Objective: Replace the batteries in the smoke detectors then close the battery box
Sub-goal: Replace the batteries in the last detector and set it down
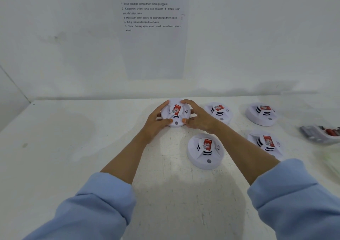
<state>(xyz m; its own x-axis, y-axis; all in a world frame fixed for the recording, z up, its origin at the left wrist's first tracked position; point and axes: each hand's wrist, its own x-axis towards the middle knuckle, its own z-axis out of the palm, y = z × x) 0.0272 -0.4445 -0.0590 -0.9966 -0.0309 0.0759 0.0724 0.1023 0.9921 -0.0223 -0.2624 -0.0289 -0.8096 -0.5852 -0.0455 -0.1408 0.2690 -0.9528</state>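
My left hand (156, 120) and right hand (199, 119) clasp one of five smoke detectors (176, 111); rightward, battery box (321, 135) blurred, cropped.

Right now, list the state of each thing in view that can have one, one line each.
Held smoke detector: face up, gripped at its rim by both hands.
Left hand: curled round the held detector's rim.
Right hand: curled round its opposite side.
Four other smoke detectors: face up on the table, untouched.
Battery box: blurred at the right edge; open or shut unclear.
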